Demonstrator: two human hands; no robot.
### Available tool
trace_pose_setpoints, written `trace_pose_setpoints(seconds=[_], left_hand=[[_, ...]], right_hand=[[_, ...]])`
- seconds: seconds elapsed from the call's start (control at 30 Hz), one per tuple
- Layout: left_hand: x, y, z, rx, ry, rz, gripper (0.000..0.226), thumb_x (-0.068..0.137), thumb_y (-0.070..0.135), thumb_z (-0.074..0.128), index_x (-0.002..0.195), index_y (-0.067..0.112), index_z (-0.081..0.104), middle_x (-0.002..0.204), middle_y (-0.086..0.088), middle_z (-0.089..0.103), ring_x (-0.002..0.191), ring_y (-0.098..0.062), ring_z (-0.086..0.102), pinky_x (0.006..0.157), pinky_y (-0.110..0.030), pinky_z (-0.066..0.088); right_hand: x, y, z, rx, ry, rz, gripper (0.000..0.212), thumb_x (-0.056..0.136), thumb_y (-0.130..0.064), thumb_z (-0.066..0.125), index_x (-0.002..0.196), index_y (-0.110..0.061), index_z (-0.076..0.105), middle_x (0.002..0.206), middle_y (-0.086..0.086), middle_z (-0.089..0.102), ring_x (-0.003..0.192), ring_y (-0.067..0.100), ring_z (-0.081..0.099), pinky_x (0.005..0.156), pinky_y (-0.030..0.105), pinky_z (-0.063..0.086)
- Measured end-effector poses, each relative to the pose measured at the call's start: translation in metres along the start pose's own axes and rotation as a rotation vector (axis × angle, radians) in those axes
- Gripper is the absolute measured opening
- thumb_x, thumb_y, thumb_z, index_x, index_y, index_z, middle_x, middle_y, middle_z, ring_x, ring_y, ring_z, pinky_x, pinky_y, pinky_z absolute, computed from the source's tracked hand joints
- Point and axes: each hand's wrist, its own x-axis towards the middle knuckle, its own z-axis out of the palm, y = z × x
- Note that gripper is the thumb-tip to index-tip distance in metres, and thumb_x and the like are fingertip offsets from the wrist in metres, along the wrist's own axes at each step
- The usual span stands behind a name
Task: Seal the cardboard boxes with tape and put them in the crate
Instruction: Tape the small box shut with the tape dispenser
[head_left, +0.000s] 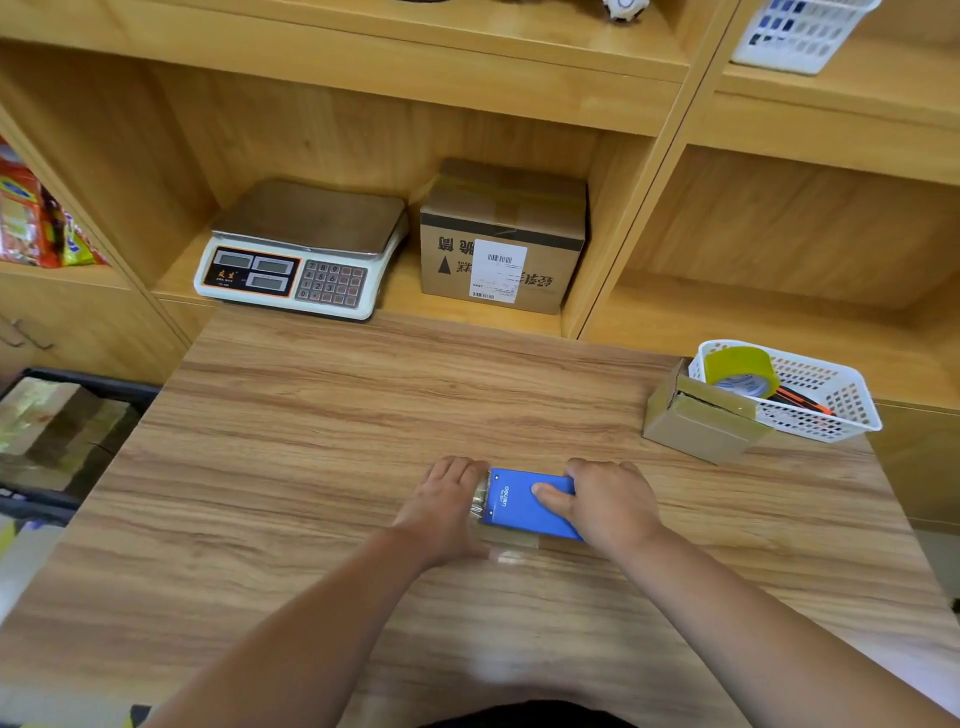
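Head view: the right hand (608, 506) grips the blue tape dispenser (524, 506) atop the small box (519, 544) at the front middle of the table (311, 415). The left hand (447, 506) covers the box's left end, grip unclear. If the box slides, tape could crease, and the cutter (480, 500) sits right beside that hand.

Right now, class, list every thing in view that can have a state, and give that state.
left hand: resting on the left end of the box
right hand: gripping the tape dispenser
box: under the tape dispenser, mostly hidden
small box: taped shut, beside the basket
shelf box: taped shut, labelled
crate: holding boxes
tape roll: lying in the basket
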Motion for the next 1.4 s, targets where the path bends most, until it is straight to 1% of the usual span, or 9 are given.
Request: trace_pose_setpoints(seconds=[0.1, 0.17, 0.27, 0.43, 0.53, 0.73, 0.97, 1.23, 1.4], left_hand=[[0.001, -0.001, 0.002, 0.014, 0.011, -0.007, 0.110, 0.058, 0.060, 0.077, 0.145, 0.017, 0.025, 0.139, 0.003, 0.034, 0.133, -0.017, 0.024, 0.114, -0.029, 0.016], [0.001, -0.001, 0.001, 0.019, 0.009, -0.016, 0.108, 0.058, 0.058, 0.077, 0.144, 0.017, 0.027, 0.137, 0.003, 0.035, 0.131, -0.017, 0.025, 0.113, -0.028, 0.018], [0.002, -0.001, 0.001, 0.019, 0.013, -0.016, 0.105, 0.057, 0.057, 0.078, 0.142, 0.020, 0.030, 0.134, 0.005, 0.037, 0.129, -0.016, 0.028, 0.111, -0.026, 0.022], [0.003, 0.002, -0.002, 0.007, -0.001, -0.030, 0.105, 0.055, 0.056, 0.079, 0.142, 0.023, 0.029, 0.134, 0.006, 0.037, 0.127, -0.015, 0.029, 0.110, -0.024, 0.023], [0.003, 0.003, -0.003, -0.005, -0.010, -0.040, 0.106, 0.055, 0.054, 0.080, 0.143, 0.023, 0.029, 0.134, 0.005, 0.037, 0.127, -0.015, 0.029, 0.110, -0.024, 0.024], [0.002, 0.005, -0.004, -0.005, -0.029, -0.052, 0.107, 0.058, 0.055, 0.078, 0.145, 0.021, 0.026, 0.137, 0.005, 0.035, 0.128, -0.014, 0.026, 0.111, -0.023, 0.022], [0.004, 0.006, -0.002, 0.018, -0.026, -0.051, 0.108, 0.058, 0.059, 0.077, 0.145, 0.020, 0.025, 0.136, 0.005, 0.035, 0.127, -0.014, 0.026, 0.110, -0.022, 0.020], [0.005, 0.008, -0.003, 0.060, -0.028, -0.044, 0.107, 0.059, 0.059, 0.077, 0.144, 0.020, 0.025, 0.136, 0.004, 0.034, 0.127, -0.015, 0.026, 0.111, -0.022, 0.020], [0.004, 0.008, -0.003, 0.073, -0.020, -0.035, 0.106, 0.061, 0.061, 0.075, 0.144, 0.021, 0.024, 0.137, 0.004, 0.033, 0.128, -0.015, 0.024, 0.110, -0.022, 0.019]], right_hand=[[0.000, 0.005, -0.004, 0.037, -0.005, -0.005, 0.048, 0.086, -0.066, 0.042, 0.067, -0.022, 0.039, 0.057, -0.008, 0.041, 0.066, 0.020, 0.040, 0.065, 0.029, 0.022], [0.000, 0.009, -0.006, 0.080, -0.003, -0.010, 0.050, 0.085, -0.067, 0.044, 0.070, -0.019, 0.046, 0.057, -0.009, 0.042, 0.068, 0.020, 0.039, 0.057, 0.028, 0.020], [-0.002, 0.016, -0.008, 0.104, 0.002, -0.068, 0.051, 0.083, -0.069, 0.044, 0.071, -0.019, 0.048, 0.057, -0.009, 0.042, 0.069, 0.019, 0.040, 0.051, 0.019, 0.014], [-0.008, 0.048, -0.010, 0.143, -0.014, -0.042, 0.053, 0.081, -0.070, 0.046, 0.067, -0.018, 0.048, 0.057, -0.004, 0.046, 0.069, 0.020, 0.046, 0.048, 0.026, 0.017], [-0.013, 0.068, -0.009, 0.144, -0.014, -0.019, 0.055, 0.081, -0.067, 0.048, 0.060, -0.017, 0.039, 0.055, -0.002, 0.043, 0.060, 0.016, 0.043, 0.047, 0.028, 0.017], [-0.019, 0.111, -0.005, 0.202, -0.076, 0.081, 0.054, 0.084, -0.063, 0.052, 0.059, -0.017, 0.037, 0.054, -0.001, 0.040, 0.054, 0.012, 0.038, 0.050, 0.032, 0.020], [-0.015, 0.117, 0.008, 0.180, -0.097, 0.084, 0.054, 0.084, -0.063, 0.051, 0.058, -0.018, 0.036, 0.054, -0.002, 0.040, 0.053, 0.010, 0.037, 0.049, 0.030, 0.021], [-0.007, 0.104, 0.027, 0.108, -0.138, 0.080, 0.053, 0.085, -0.067, 0.044, 0.059, -0.022, 0.035, 0.057, -0.007, 0.042, 0.070, 0.020, 0.048, 0.051, 0.029, 0.021], [-0.003, 0.089, 0.035, 0.048, -0.156, 0.067, 0.051, 0.088, -0.067, 0.039, 0.060, -0.024, 0.033, 0.059, -0.011, 0.039, 0.070, 0.018, 0.042, 0.061, 0.029, 0.022]])
